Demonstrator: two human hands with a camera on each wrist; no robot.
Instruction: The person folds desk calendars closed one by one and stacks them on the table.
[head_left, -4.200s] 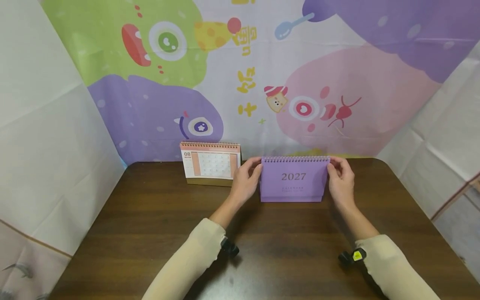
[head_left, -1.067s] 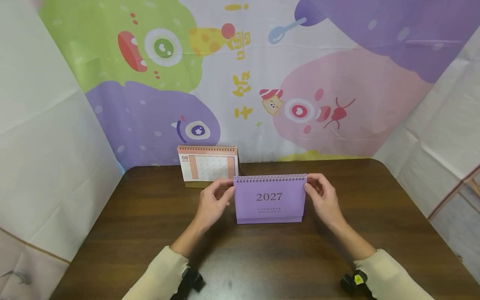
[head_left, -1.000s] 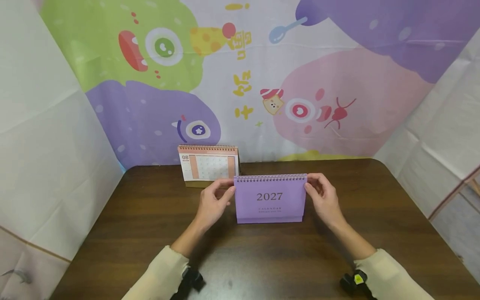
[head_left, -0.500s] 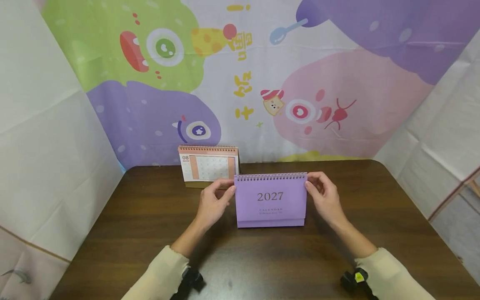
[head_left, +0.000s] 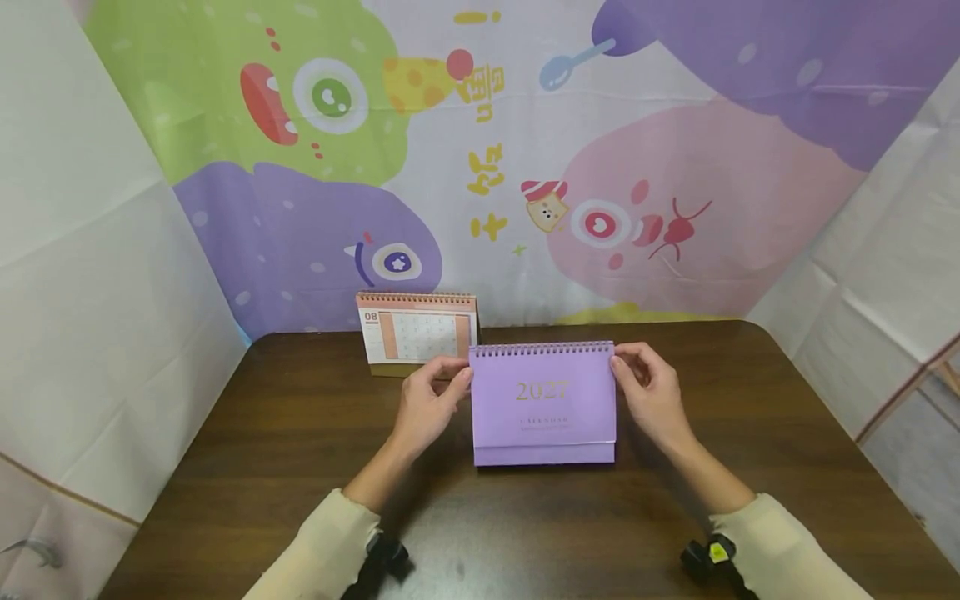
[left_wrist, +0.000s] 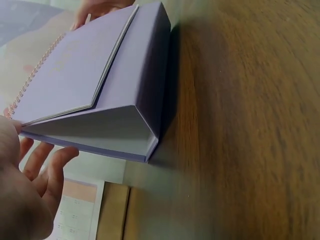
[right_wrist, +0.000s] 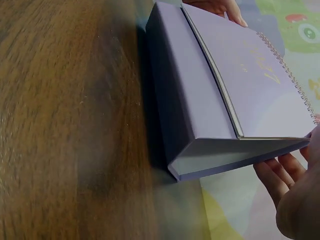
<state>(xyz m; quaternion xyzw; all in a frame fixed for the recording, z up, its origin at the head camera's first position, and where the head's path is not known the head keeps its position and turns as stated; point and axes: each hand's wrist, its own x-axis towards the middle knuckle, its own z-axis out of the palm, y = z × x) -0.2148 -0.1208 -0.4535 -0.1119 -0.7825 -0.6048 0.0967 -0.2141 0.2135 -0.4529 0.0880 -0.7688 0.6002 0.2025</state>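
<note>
A purple spiral-bound desk calendar [head_left: 543, 408] marked 2027 is between the two hands, its cover facing me. My left hand [head_left: 427, 403] pinches its upper left edge, and my right hand [head_left: 651, 398] pinches the upper right edge. In the left wrist view the calendar [left_wrist: 75, 65] shows its hollow triangular side, with fingers [left_wrist: 37, 160] behind the back panel. From the right wrist, the calendar's base [right_wrist: 172, 100] is seen with a dark shadow beside it; whether it touches the table cannot be told.
A second desk calendar [head_left: 420, 333], white and peach with a gold-brown base and "08", stands behind to the left. The brown wooden table [head_left: 300, 467] meets a cartoon-printed backdrop [head_left: 495, 275] at the back. White sheets [head_left: 90, 250] hang at the sides.
Earlier, both hands brought the purple calendar nearer and to the left. Over the last second its lower edge has swung towards me, tilting the cover upward. The white calendar stays put.
</note>
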